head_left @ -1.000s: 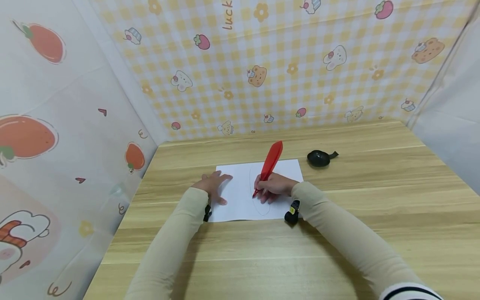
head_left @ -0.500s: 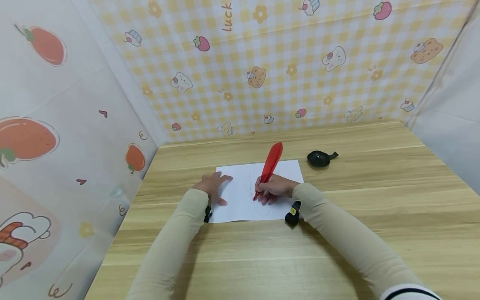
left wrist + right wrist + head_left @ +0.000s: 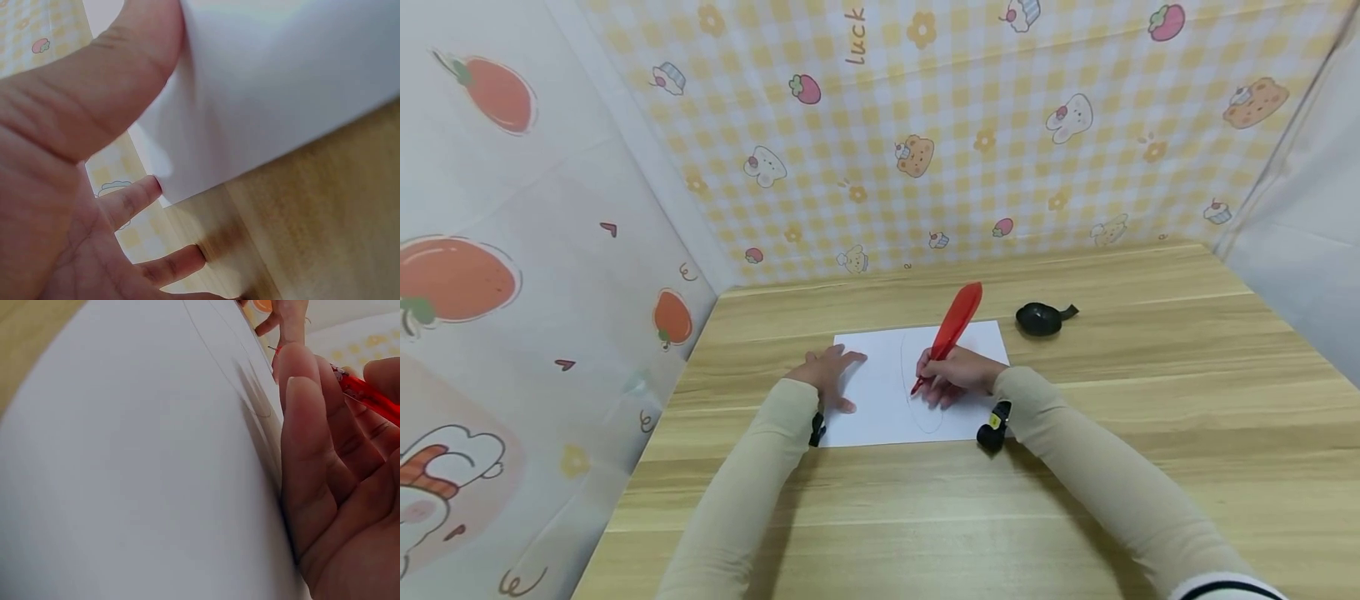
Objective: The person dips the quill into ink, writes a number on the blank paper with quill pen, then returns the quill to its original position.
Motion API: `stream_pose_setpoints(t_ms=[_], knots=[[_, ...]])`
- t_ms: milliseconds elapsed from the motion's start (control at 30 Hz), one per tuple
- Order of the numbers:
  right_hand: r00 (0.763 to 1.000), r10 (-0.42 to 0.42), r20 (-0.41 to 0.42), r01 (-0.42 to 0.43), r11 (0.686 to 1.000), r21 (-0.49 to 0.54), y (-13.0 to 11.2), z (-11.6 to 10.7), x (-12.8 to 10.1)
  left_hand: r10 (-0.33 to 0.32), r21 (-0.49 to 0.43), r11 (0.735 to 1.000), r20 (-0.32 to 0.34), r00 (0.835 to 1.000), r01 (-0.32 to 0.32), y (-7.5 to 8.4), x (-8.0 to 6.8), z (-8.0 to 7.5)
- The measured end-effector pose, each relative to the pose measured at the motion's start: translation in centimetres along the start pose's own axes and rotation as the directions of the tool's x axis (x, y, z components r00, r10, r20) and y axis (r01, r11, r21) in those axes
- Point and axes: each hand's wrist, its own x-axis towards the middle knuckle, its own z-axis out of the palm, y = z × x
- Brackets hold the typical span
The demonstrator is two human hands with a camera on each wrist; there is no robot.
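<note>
A white sheet of paper (image 3: 880, 400) lies on the wooden table (image 3: 1075, 500), with a thin drawn oval line on it. My right hand (image 3: 958, 379) grips a red feather-shaped pen (image 3: 951, 329), its tip touching the sheet. The right wrist view shows the pen (image 3: 369, 394) between curled fingers (image 3: 306, 437) over the paper (image 3: 137, 475). My left hand (image 3: 829, 371) lies flat with spread fingers on the sheet's left edge. In the left wrist view the fingers (image 3: 134, 200) press beside the paper (image 3: 269, 94).
A small black object (image 3: 1039, 318) with a short tab lies on the table to the right of the sheet. Patterned cloth walls (image 3: 925, 125) enclose the table at the back and left. Wide bare wood stretches in front and to the right.
The pen's feather end has tilted to the right and my right hand has shifted slightly right on the sheet. The left hand has stayed in place.
</note>
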Motion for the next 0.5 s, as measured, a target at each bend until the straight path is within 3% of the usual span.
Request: stream_pose_setpoints(t_ms=[500], knots=[[0.998,-0.043,-0.054,0.039,0.997,-0.066,0.2,-1.9,-1.8,0.001,-0.009,1.000,-0.005,1.000,-0.001,0.3,-0.5,-0.1]])
